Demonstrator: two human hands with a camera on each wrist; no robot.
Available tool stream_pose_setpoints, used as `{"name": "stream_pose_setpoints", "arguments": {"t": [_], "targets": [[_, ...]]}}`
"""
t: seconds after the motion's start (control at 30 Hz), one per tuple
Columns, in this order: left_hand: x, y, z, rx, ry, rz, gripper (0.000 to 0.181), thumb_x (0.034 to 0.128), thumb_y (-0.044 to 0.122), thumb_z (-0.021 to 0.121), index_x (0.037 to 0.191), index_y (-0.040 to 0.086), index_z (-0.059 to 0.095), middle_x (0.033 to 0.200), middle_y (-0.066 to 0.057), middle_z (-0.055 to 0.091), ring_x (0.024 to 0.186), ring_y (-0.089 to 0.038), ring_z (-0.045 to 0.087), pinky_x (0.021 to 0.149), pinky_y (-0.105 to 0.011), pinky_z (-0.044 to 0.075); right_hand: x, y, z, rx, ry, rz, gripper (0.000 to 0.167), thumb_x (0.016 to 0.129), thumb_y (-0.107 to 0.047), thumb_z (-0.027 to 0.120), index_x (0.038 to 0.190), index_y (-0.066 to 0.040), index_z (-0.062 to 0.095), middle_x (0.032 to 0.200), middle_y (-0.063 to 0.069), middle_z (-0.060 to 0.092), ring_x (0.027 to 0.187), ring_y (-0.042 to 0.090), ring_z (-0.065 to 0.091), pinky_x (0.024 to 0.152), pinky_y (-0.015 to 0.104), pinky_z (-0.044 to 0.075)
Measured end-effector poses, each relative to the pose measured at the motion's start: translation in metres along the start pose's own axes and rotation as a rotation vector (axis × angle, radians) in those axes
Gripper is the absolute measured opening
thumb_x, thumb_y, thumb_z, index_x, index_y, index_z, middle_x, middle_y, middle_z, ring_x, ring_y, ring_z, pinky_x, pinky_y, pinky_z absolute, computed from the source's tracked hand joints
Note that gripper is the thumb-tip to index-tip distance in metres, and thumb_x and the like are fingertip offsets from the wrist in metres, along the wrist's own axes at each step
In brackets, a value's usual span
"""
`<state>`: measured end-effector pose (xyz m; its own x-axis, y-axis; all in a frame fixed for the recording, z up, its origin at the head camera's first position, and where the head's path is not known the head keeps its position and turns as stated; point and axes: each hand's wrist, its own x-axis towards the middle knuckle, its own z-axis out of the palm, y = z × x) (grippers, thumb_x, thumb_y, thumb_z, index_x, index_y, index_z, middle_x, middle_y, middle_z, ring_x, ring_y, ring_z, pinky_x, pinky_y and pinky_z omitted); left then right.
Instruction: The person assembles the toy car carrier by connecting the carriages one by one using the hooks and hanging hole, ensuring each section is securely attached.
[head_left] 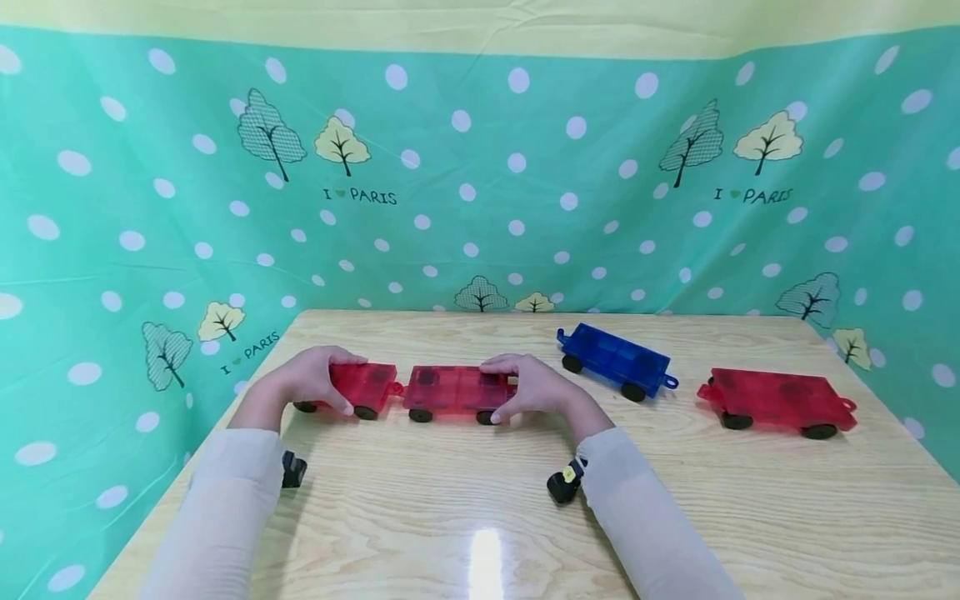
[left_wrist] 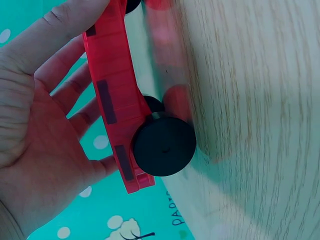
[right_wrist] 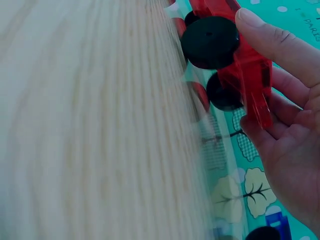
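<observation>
In the head view two red wheeled cars stand end to end, the left car (head_left: pixel 375 385) and the middle car (head_left: pixel 450 392), their facing ends meeting at a small red coupling (head_left: pixel 396 388). My left hand (head_left: pixel 311 379) grips the left car by its sides, thumb on the near side. Around the right end of the middle car curls my right hand (head_left: pixel 532 387). The left wrist view shows a red side (left_wrist: pixel 112 85) and black wheel (left_wrist: pixel 165 146) beside my left hand (left_wrist: pixel 45 120). In the right wrist view my right hand (right_wrist: pixel 292 110) holds the red car (right_wrist: pixel 250 65).
A blue car (head_left: pixel 615 354) stands at the back, right of my right hand, and another red car (head_left: pixel 780 398) stands farther right. The wooden table (head_left: pixel 420 517) ends at a teal patterned cloth (head_left: pixel 480 225) behind.
</observation>
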<state>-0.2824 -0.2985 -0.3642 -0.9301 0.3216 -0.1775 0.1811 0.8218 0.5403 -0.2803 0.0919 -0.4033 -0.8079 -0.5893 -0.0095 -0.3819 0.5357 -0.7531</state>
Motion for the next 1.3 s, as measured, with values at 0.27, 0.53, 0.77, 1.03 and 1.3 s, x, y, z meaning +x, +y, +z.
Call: {"name": "stream_pose_setpoints", "arguments": {"t": [0.27, 0.53, 0.77, 1.03, 1.3], "targets": [[-0.004, -0.004, -0.002, -0.003, -0.005, -0.016, 0.089, 0.0582, 0.023, 0.095, 0.136, 0.005, 0.056, 0.122, -0.016, 0.059, 0.102, -0.032, 0.054, 0.076, -0.037, 0.053, -0.017, 0.002, -0.014, 0.038, 0.049, 0.033, 0.077, 0.071, -0.027, 0.089, 0.139, -0.018, 0.055, 0.145, 0.0, 0.047, 0.134, 0.031, 0.042, 0.108, 0.049, 0.035], [-0.005, -0.003, -0.003, 0.0, -0.013, -0.021, 0.088, 0.059, 0.024, 0.095, 0.136, 0.006, 0.056, 0.122, -0.017, 0.058, 0.102, -0.033, 0.053, 0.074, -0.037, 0.053, -0.029, 0.008, -0.026, 0.077, 0.143, -0.06, 0.068, 0.074, -0.02, 0.087, 0.136, -0.011, 0.059, 0.14, 0.002, 0.052, 0.132, 0.026, 0.043, 0.108, 0.05, 0.034], [-0.006, -0.004, -0.002, -0.011, -0.016, -0.04, 0.089, 0.0585, 0.023, 0.095, 0.137, 0.009, 0.057, 0.123, -0.017, 0.058, 0.102, -0.033, 0.053, 0.074, -0.037, 0.053, -0.041, 0.006, -0.034, 0.088, 0.194, -0.098, 0.061, 0.076, -0.017, 0.085, 0.132, -0.012, 0.062, 0.138, 0.0, 0.054, 0.131, 0.022, 0.045, 0.106, 0.049, 0.037], [-0.006, -0.005, -0.003, -0.005, -0.016, -0.026, 0.09, 0.0591, 0.023, 0.095, 0.138, 0.008, 0.055, 0.125, -0.019, 0.057, 0.103, -0.034, 0.053, 0.075, -0.038, 0.053, -0.055, 0.008, -0.041, 0.1, 0.237, -0.116, 0.061, 0.077, -0.025, 0.085, 0.131, -0.01, 0.063, 0.139, 0.002, 0.054, 0.13, 0.025, 0.047, 0.106, 0.05, 0.037], [-0.008, -0.005, -0.002, -0.006, -0.01, -0.009, 0.088, 0.0583, 0.023, 0.095, 0.136, 0.005, 0.057, 0.123, -0.016, 0.059, 0.101, -0.031, 0.054, 0.072, -0.035, 0.053, -0.066, 0.01, -0.046, 0.089, 0.274, -0.119, 0.055, 0.079, -0.02, 0.083, 0.13, -0.01, 0.064, 0.138, 0.002, 0.053, 0.13, 0.026, 0.046, 0.106, 0.051, 0.037]]}}
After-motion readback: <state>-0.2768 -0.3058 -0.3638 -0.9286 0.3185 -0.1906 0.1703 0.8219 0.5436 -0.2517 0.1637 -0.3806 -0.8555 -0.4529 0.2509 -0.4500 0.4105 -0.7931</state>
